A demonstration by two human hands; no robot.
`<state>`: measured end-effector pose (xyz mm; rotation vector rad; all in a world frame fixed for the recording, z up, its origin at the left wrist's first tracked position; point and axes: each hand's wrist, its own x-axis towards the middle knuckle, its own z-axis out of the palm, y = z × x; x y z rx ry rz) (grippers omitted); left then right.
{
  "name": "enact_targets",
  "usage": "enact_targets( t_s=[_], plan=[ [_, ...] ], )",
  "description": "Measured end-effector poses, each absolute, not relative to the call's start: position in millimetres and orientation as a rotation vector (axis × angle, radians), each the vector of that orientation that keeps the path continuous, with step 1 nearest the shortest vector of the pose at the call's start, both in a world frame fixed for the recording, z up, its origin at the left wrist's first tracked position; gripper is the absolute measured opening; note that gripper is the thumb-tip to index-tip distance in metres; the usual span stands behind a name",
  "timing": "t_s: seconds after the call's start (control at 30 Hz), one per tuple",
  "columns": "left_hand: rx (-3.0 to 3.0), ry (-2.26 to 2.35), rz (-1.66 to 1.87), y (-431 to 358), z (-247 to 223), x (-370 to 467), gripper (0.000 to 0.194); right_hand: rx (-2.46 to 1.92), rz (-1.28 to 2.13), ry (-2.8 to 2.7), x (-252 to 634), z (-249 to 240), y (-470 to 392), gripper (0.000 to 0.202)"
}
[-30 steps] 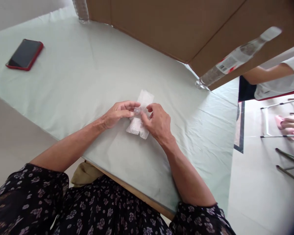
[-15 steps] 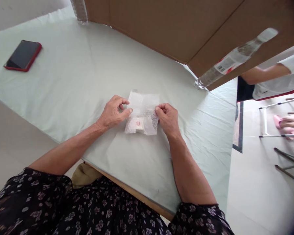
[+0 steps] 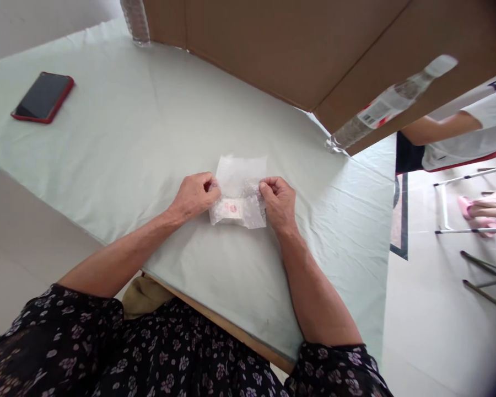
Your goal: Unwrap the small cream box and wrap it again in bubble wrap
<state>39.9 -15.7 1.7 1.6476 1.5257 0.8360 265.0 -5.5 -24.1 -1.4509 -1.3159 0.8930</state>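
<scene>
both hands pinch the bubble-wrap pouch (image 3: 240, 193) flat on the table (image 3: 149, 143), left hand (image 3: 194, 196) and right hand (image 3: 278, 203) closed on opposite edges; uneven pulling could tear it, i'd say.

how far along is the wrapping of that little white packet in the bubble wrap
Done: the small white packet with a red mark lies inside the clear bubble wrap sheet, at its near end on the pale green tablecloth. In hand: the left hand and right hand pinch the sheet's two side edges beside the packet. Left: the far half of the sheet lies flat and unfolded, and nothing seals it.
</scene>
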Motion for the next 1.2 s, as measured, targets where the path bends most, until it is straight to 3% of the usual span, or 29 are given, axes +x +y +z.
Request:
enact_targets(
  t_s=[0.3,0.4,0.47,0.57,0.7,0.83,0.97,1.2],
  plan=[
    [1.890,1.853,0.820,6.9,-12.5,1.6,0.012,-1.467,0.797,-1.292,276.4,-36.4,8.8,0.014],
    [1.905,1.854,0.883,9.2,-19.8,-1.6,0.003,-1.501,0.671,-1.346,280.4,-36.0,10.0,0.018],
    [1.933,1.842,1.006,9.0,-20.5,-1.8,0.011,-1.518,0.530,-1.398,281.0,-28.8,6.3,0.022],
    [2.090,1.706,1.272,4.9,-14.6,0.1,0.016,-1.491,0.426,-1.509,277.5,-8.1,-5.0,0.021],
    [2.394,1.240,1.466,-8.2,-4.1,9.4,0.021,-1.407,0.600,-1.684,267.4,17.6,-19.2,0.021],
    [2.563,0.991,1.218,-18.9,-2.4,20.5,0.031,-1.417,0.786,-1.779,263.7,19.2,-21.9,0.039],
    [2.451,1.238,0.882,-17.3,-2.2,17.6,0.046,-1.530,0.852,-1.854,269.2,8.7,-18.6,0.049],
    [2.065,1.390,0.758,-10.6,8.3,2.1,0.054,-1.359,0.911,-1.751,273.3,8.0,-25.4,0.037]
  ],
)
